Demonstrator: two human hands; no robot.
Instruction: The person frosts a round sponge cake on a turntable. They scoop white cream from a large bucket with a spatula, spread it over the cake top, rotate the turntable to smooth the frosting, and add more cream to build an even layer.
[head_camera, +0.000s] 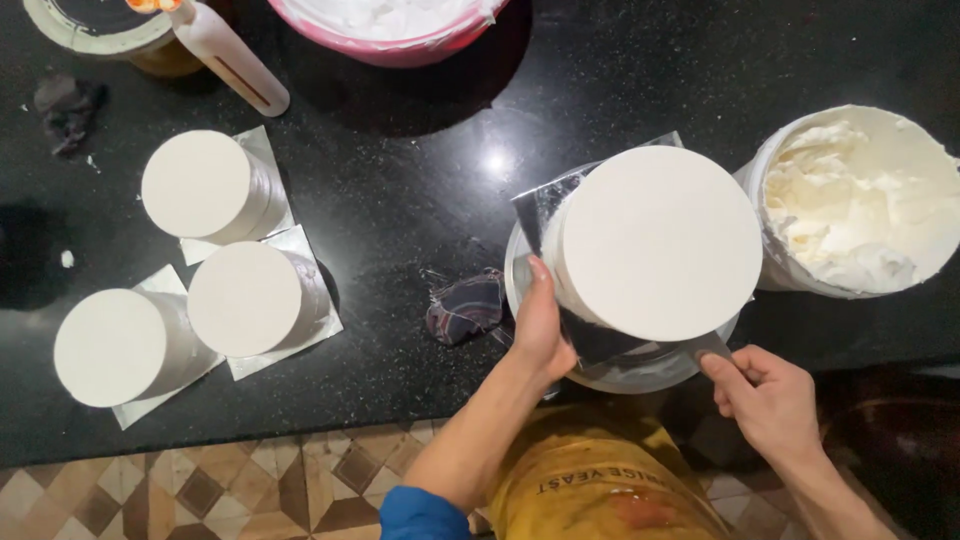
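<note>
The black speckled stone worktop carries everything. At its near edge, on a turntable, stands the big round cake, iced white, its flat top smooth as paper. I judge it heavy yet soft-skinned: any grip on its side would dent the icing, so it should be taken by the board under it. My left hand is closed on a flat metal scraper that stands against the cake's left wall. My right hand has its fingers pinched on the turntable's rim. Just right of the cake sits a white bucket of stiff, lumpy cream. Well to the left stand three smaller iced cakes on silver square boards. A crumpled dark cloth lies beside my left hand.
</note>
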